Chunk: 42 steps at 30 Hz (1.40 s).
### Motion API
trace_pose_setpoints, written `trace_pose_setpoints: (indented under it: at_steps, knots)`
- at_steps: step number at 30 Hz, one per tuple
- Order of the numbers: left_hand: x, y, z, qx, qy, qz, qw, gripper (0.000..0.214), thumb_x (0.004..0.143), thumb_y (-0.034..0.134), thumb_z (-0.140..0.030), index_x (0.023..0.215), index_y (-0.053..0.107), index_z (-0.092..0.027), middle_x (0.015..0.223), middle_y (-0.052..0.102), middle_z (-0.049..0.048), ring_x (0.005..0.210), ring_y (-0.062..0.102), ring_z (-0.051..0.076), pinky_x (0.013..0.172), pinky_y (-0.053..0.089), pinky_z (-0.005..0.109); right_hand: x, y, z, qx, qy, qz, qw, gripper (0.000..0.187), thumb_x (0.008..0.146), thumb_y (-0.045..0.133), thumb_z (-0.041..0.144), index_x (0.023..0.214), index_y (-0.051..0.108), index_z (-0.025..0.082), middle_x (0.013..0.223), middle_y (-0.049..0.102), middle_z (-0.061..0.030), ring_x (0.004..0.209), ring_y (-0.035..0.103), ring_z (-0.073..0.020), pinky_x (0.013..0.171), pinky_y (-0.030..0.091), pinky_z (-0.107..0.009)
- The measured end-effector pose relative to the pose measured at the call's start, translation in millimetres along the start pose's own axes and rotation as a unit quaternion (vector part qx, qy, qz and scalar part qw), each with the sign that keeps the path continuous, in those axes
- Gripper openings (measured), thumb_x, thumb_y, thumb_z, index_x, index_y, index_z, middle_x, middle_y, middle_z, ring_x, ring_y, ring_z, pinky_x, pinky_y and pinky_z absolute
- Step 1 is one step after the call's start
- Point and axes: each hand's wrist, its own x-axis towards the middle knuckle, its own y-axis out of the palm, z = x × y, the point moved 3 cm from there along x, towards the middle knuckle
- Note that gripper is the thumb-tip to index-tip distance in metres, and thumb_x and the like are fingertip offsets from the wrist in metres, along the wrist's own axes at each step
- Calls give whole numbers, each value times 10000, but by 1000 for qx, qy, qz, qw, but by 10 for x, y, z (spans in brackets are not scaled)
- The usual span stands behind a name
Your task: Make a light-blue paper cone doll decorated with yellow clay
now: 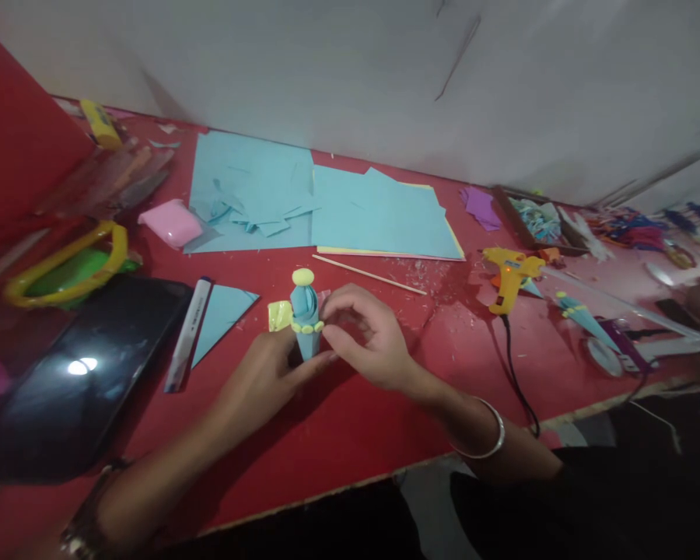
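My left hand (268,365) grips a small light-blue paper cone (308,344), holding it upright above the red table. Folded blue paper (304,305) forms the cone's upper part, capped by a yellow ball (302,277). A band of small yellow dots (306,328) runs around its middle. At the cone's right side is my right hand (370,338), fingers curled, with thumb and index tips close together at the end dot of the band. Whether something small sits between those tips is hard to see. Just behind the cone lies a yellow wrapped packet (278,316), partly hidden.
Blue paper sheets (379,210) and scraps lie at the back, with a thin stick (369,274) before them. To the left are a marker (187,334), a black tablet-like slab (93,373) and a pink packet (172,223). A yellow glue gun (509,278) stands right, its cord trailing frontward.
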Motion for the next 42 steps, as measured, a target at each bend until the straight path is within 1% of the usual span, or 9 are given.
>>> trace_pose_setpoints:
  at_steps: [5, 9, 13, 16, 19, 24, 30, 36, 42]
  knots:
    - [-14, 6, 32, -17, -32, 16, 999, 402, 738, 465, -531, 519, 422, -197, 427, 482, -36, 420, 433, 121, 435, 286, 242, 18, -34, -5, 22, 17, 1, 1000, 67, 827, 469, 247, 835, 524, 209, 866, 563, -24, 766, 555, -115, 677, 485, -269]
    - [-25, -74, 10, -28, -38, -33, 998, 394, 729, 473, -506, 481, 403, -209, 391, 476, -31, 408, 461, 131, 460, 334, 262, 92, -204, -118, -56, 50, -39, 996, 96, 818, 454, 185, 780, 541, 192, 783, 566, -7, 718, 547, -106, 666, 461, -256]
    - [-25, -240, -44, -83, -3, -131, 988, 340, 774, 429, -425, 508, 421, -215, 402, 462, -43, 404, 460, 118, 462, 360, 251, 121, -280, -291, -186, 118, 57, 974, 124, 772, 482, 119, 756, 591, 173, 811, 565, -24, 757, 544, -123, 679, 447, -261]
    - [-1, -300, -26, -96, -33, -167, 981, 306, 753, 448, -433, 536, 435, -218, 422, 488, -38, 431, 486, 128, 475, 383, 253, 106, -246, -330, -197, 127, 106, 966, 159, 771, 485, 103, 816, 623, 168, 873, 556, -36, 800, 552, -123, 714, 452, -261]
    - [30, -274, 26, -105, -72, -161, 979, 298, 744, 454, -472, 593, 458, -214, 438, 501, -44, 442, 502, 139, 488, 393, 261, 95, -193, -313, -189, 128, 115, 967, 176, 777, 489, 102, 864, 627, 167, 886, 563, -40, 817, 560, -122, 734, 456, -261]
    - [46, -229, 82, -119, -76, -154, 978, 340, 769, 442, -512, 619, 471, -208, 459, 508, -46, 474, 512, 144, 529, 407, 264, 96, -124, -280, -174, 140, 118, 967, 193, 792, 478, 109, 906, 625, 161, 901, 599, -51, 843, 574, -135, 770, 469, -288]
    - [48, -244, 63, -127, -97, -143, 977, 331, 764, 432, -493, 585, 451, -216, 407, 493, -45, 434, 495, 141, 502, 402, 260, 73, -50, -303, -64, 148, 60, 985, 238, 792, 472, 130, 1005, 555, 194, 919, 622, -38, 832, 599, -128, 747, 496, -286]
    - [37, -251, 36, -131, -115, -135, 975, 306, 753, 443, -492, 604, 441, -225, 378, 480, -56, 418, 492, 142, 474, 397, 252, 50, -44, -325, -10, 162, 25, 986, 86, 748, 580, 200, 814, 526, 196, 791, 600, -1, 747, 607, -123, 713, 506, -286]
    - [41, -254, 23, -145, -116, -133, 974, 276, 743, 447, -468, 611, 446, -226, 383, 472, -63, 405, 493, 137, 455, 399, 247, 42, -49, -373, 8, 188, 33, 981, 108, 752, 562, 175, 859, 573, 185, 849, 651, -29, 822, 638, -138, 771, 512, -302]
